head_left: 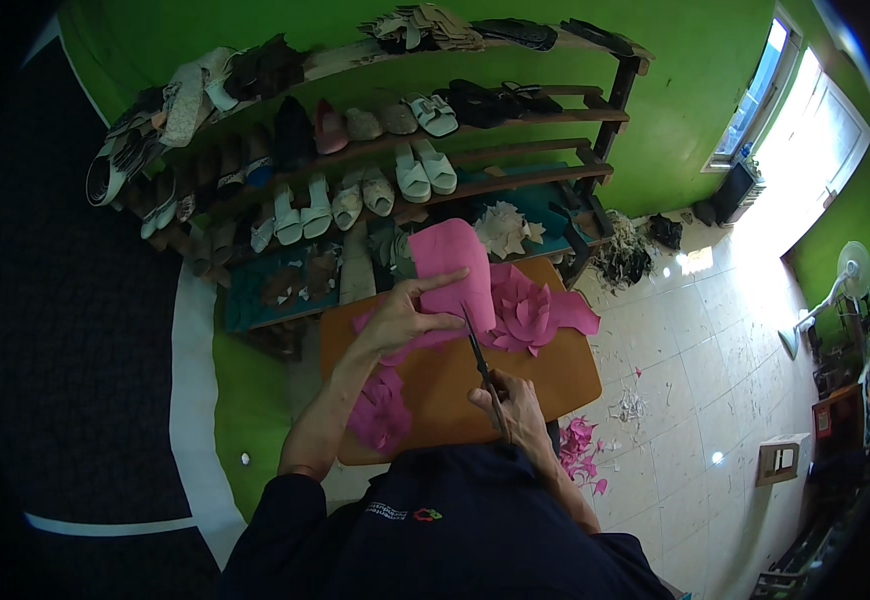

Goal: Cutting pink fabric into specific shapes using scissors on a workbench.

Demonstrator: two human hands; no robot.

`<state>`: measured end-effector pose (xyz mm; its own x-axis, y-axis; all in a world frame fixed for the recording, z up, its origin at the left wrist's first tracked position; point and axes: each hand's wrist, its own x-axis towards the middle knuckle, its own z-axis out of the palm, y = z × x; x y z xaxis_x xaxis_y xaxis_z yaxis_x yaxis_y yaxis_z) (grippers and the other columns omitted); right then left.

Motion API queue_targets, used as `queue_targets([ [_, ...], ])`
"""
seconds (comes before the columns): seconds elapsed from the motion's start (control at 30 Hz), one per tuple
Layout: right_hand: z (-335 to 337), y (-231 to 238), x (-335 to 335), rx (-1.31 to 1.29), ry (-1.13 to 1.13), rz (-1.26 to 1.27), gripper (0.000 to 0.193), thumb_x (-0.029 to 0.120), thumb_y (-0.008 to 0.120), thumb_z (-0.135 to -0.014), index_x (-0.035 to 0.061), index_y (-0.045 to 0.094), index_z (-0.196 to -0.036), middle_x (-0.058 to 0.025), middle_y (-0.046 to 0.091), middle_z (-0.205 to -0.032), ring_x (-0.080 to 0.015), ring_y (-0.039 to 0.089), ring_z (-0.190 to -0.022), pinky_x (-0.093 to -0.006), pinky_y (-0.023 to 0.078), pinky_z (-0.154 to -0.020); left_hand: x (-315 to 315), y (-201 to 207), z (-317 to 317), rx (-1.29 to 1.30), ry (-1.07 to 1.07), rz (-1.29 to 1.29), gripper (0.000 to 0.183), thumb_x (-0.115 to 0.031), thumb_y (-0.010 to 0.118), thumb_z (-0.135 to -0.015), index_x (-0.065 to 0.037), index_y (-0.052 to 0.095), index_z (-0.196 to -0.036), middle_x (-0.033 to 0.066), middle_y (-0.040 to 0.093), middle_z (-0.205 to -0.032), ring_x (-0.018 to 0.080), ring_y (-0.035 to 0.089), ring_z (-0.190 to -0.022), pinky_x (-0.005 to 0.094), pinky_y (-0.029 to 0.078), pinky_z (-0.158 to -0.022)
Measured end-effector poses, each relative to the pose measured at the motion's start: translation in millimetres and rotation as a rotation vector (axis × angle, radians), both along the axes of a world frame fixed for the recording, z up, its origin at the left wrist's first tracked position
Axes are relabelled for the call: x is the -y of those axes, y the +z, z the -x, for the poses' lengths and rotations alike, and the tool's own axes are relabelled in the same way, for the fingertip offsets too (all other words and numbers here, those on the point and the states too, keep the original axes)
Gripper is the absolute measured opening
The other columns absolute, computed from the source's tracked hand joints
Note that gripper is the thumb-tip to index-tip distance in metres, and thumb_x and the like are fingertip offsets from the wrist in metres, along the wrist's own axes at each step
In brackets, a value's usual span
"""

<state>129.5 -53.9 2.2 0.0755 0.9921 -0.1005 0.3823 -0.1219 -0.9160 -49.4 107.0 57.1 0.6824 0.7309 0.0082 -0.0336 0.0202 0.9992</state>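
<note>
My left hand (pixel 407 312) grips a pink sheet (pixel 447 262) with a rounded outline, thumb and fingers pinching its left side above the table. Closed around the handles of dark scissors (pixel 479 362), my right hand (pixel 513 404) holds the blades up against the sheet's lower edge. Whether the blades are spread or together is too small to tell. Beneath and right of the sheet lie cut pink pieces (pixel 527 318) with petal-like shapes. Another crumpled pink pile (pixel 381 412) rests by my left forearm. All of these are on or over an orange-brown table (pixel 445 400).
Behind the table stands a wooden rack (pixel 515 186) with several rows of shoes and sandals (pixel 413 172). Pink scraps (pixel 579 450) and pale scraps (pixel 631 404) litter the tiled floor at the right. A white fan (pixel 853 268) stands farther right.
</note>
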Motion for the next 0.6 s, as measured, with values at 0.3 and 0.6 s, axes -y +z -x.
queue_targets([
  [0.3,6,-1,-2,-0.034,-0.023,-0.034,0.07,0.063,0.075,-0.076,-0.0019,0.052,-0.067,-0.0067,0.044,-0.052,-0.0158,0.041,-0.05,-0.0386,0.036,-0.049,3,4,7,0.081,0.025,0.051,0.071,0.012,0.074,-0.077,-0.006,0.051,-0.141,0.0099,0.058,-0.135,0.0151,0.06,-0.114,0.0308,0.051,-0.102],
  [0.6,8,-4,7,-0.047,-0.055,-0.022,0.066,0.058,0.081,-0.072,0.0001,0.052,-0.063,-0.0018,0.043,-0.053,-0.0119,0.041,-0.051,-0.0338,0.035,-0.047,5,1,14,0.094,0.056,0.058,0.069,0.009,0.074,-0.078,-0.007,0.052,-0.141,0.0087,0.061,-0.13,0.0153,0.062,-0.112,0.0308,0.052,-0.1],
])
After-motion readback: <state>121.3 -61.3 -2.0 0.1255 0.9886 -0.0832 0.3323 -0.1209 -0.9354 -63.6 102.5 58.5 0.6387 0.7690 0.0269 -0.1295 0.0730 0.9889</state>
